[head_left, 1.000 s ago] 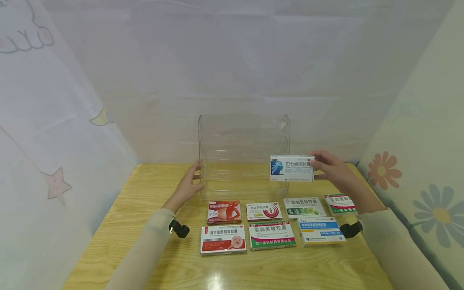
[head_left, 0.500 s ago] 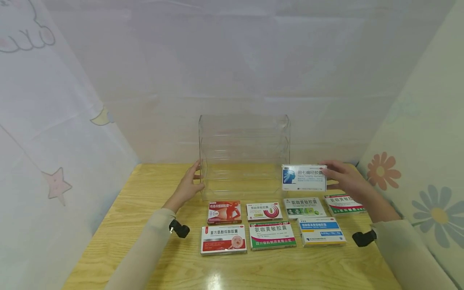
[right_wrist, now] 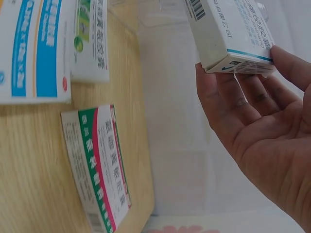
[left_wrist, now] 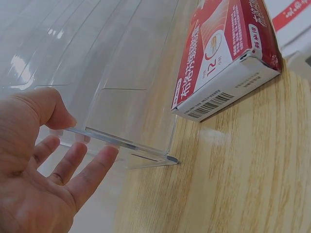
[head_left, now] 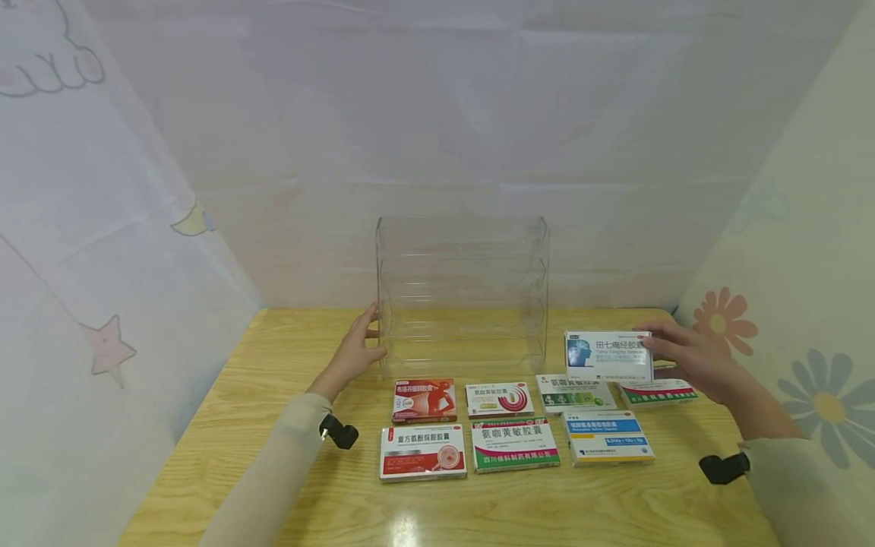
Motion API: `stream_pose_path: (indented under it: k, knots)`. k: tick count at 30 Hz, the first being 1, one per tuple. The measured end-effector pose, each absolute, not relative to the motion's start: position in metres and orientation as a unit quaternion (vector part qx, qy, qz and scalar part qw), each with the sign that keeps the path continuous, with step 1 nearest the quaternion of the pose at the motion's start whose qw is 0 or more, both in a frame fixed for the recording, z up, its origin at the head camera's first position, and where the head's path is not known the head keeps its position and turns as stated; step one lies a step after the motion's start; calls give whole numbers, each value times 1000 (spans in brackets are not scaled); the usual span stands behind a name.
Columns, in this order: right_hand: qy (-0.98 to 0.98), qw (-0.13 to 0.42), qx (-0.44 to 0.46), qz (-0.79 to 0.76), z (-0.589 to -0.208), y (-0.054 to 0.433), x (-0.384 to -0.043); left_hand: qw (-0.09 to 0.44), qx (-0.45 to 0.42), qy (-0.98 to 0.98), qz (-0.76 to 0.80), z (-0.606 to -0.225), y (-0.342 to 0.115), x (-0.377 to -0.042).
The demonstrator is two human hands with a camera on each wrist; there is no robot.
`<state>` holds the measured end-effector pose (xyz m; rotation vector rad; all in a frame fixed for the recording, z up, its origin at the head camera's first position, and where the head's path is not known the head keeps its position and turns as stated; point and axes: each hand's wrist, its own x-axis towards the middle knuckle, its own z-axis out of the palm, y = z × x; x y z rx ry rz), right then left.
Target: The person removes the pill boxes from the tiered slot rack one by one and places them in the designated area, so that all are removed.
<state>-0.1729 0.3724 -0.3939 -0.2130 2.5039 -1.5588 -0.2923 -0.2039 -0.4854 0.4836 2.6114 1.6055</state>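
**Two hands, a clear rack and a white box**

Right hand (head_left: 690, 361) holds a white box (head_left: 608, 355) with a blue head picture on it. Thumb and fingers (right_wrist: 228, 92) pinch the box at its right end. The box is up in the air, just to the right of the clear rack (head_left: 462, 292) and above the boxes lying on the table (head_left: 273, 395). In the right wrist view the box (right_wrist: 228, 31) sits at the fingertips, with the palm open under it.

Left hand (head_left: 354, 351) rests on the left side of the clear rack. Its fingers are straight and its thumb (left_wrist: 51, 104) lies on the edge of the clear wall (left_wrist: 121, 97). It does not hold anything.

Seven more boxes lie flat on the table in front of the rack, in two rows. The red box (head_left: 424, 399) is nearest the left hand. Next to it is a white box with a red swirl (head_left: 499, 399). Behind the held box lie two green and white boxes (head_left: 574, 393), partly hidden. In the front row are a red and white box (head_left: 422, 453), a green and pink box (head_left: 515, 444) and a blue and white box (head_left: 607, 436).
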Motion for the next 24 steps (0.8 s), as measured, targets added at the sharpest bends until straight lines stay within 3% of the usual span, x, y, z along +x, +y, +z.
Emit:
stream_pose_path:
  k: [12, 24]
  knots:
    - [786, 163, -124, -583, -411, 424, -153, 16, 160, 841, 516, -485, -203, -291]
    - [773, 257, -32, -580, -431, 476, -137, 17, 158, 842, 515, -486, -205, -289]
